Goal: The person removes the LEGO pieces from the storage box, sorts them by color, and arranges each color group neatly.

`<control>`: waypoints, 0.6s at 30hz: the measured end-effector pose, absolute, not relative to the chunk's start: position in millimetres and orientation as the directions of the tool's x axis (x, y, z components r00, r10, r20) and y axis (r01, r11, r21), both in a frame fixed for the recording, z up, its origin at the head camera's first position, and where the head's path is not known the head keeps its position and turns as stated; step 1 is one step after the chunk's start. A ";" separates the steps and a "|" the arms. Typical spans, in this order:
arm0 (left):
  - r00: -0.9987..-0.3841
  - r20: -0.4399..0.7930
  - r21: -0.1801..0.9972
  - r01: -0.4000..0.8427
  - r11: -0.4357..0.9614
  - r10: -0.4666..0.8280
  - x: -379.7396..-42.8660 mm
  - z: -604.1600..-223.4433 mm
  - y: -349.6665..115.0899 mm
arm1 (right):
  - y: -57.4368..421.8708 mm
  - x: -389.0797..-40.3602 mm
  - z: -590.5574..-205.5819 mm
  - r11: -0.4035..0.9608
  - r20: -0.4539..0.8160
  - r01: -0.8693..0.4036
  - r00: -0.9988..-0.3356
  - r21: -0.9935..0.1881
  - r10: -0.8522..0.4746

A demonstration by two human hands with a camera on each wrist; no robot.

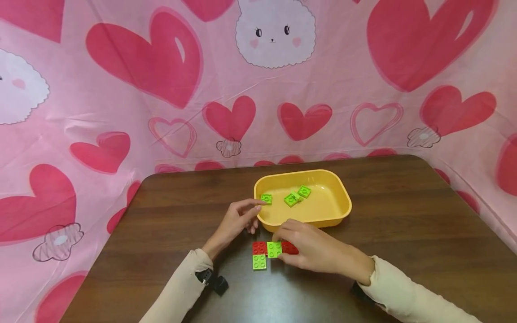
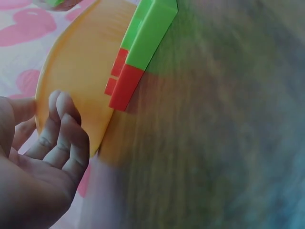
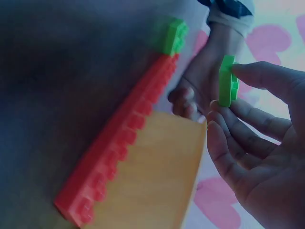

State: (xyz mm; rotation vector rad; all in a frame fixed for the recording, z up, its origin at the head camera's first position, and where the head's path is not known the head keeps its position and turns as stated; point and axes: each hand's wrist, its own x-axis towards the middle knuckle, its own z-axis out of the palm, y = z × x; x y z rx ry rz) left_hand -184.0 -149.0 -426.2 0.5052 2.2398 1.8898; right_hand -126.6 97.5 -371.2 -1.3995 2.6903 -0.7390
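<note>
My right hand [image 1: 311, 246] pinches a green square building brick [image 1: 274, 250] between thumb and fingertips, its studs upward in the head view. In the right wrist view that held green brick [image 3: 227, 81] is raised apart from a long row of red bricks [image 3: 119, 148]. Another green brick [image 1: 259, 262] joins the near side of the red bricks' left end [image 1: 259, 247]; the right hand hides much of the row. My left hand [image 1: 240, 217] lies at the tray's left rim, fingers loosely bent, index fingertip overlapping a green brick [image 1: 266, 199] inside.
A yellow tray [image 1: 343, 199] stands just behind the red row on the brown wooden table [image 1: 169, 224]. Near its middle are more green bricks [image 1: 291, 198]. A pink cloth with hearts [image 1: 242, 80] hangs behind the table.
</note>
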 end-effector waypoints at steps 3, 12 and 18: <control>-0.927 0.060 0.982 0.120 0.143 0.370 -185.2 -424.9 -148.9 | 96.2 -123.8 -378.8 0.496 0.158 -0.765 -0.596 -0.412 -0.788; -0.920 -0.006 0.996 0.031 0.087 0.392 -191.2 -418.0 -153.4 | 97.3 -120.2 -392.3 0.516 0.080 -0.752 -0.593 -0.409 -0.801; -0.920 -0.036 0.998 -0.014 0.059 0.389 -194.0 -418.1 -156.8 | 92.6 -120.3 -394.7 0.516 0.086 -0.776 -0.580 -0.363 -0.810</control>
